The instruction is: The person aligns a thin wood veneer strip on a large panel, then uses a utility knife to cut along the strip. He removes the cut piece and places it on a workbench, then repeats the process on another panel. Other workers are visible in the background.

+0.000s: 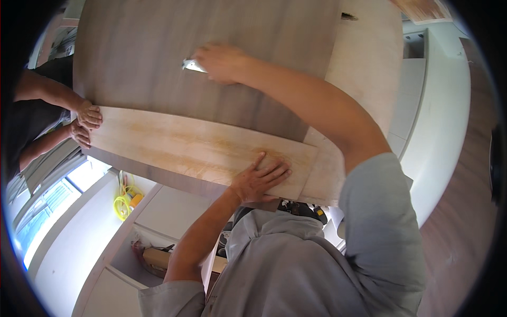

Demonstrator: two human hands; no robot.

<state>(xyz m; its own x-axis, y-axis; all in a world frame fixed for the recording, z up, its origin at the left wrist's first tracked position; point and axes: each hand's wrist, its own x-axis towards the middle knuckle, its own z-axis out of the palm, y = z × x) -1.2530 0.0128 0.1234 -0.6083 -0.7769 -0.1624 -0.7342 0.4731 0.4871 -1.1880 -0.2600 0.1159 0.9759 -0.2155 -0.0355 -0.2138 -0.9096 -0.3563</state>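
A long, narrow, pale wooden board [174,129] lies across a large grey-brown wood-grain panel [158,47]. My left hand [261,179] rests flat on the board's right end, fingers spread, close to its near edge. Beyond the board, my right hand [222,62] is closed over the panel, gripping a small silvery-white tool [193,65]. Motion blur hides the tool's exact kind, and I cannot tell whether it touches the panel. A co-worker's two hands [84,124] grip the board's left end.
Under the panel, a lighter wooden sheet [364,58] shows at the right. White cabinets with an open compartment [150,253] stand below left, beside a coiled yellow cord [122,203]. A window [50,203] is at far left. A white curved ledge [446,121] runs along the right.
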